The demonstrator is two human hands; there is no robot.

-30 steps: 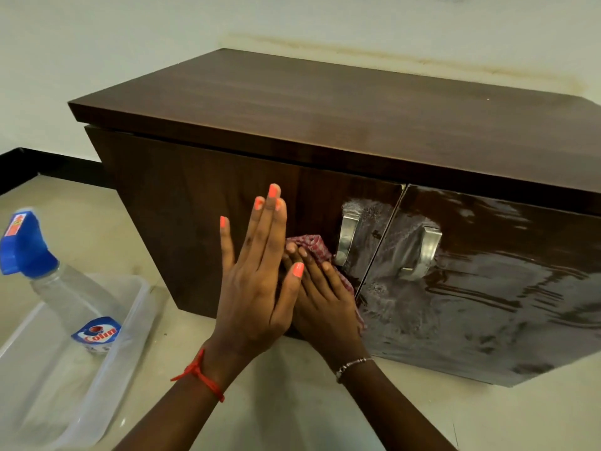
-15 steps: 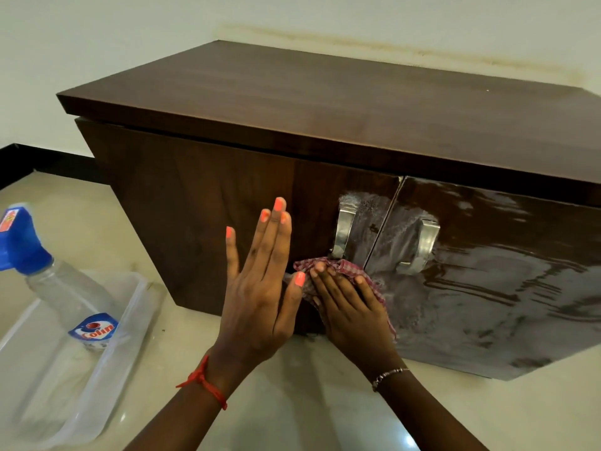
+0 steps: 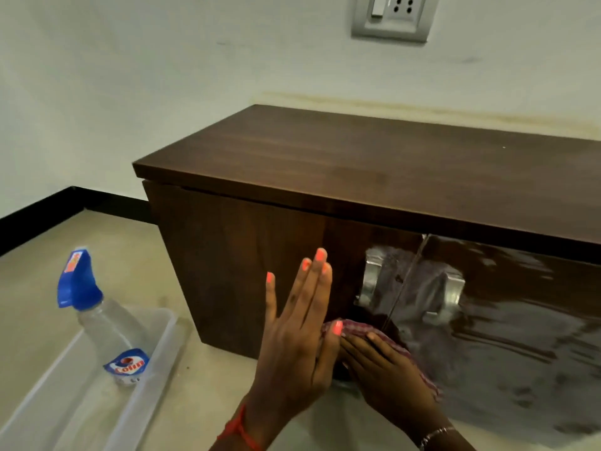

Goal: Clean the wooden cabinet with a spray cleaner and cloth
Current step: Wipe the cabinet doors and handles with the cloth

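left hand (image 3: 292, 353) flat, fingers straight, against the cabinet (image 3: 244, 271). just right of it, right hand (image 3: 387, 375) presses the cloth (image 3: 357, 328) with straight fingers. bottle (image 3: 107, 330) well left.

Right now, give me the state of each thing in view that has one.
left hand, open, fingers straight, at the left door.
right hand, flat on the cloth, pressing it low at the door seam.
cloth, bunched under the right hand.
left door, shut, foam by its handle.
right door, shut, streaked wet.
spray bottle, untouched, tilted in the clear tray.
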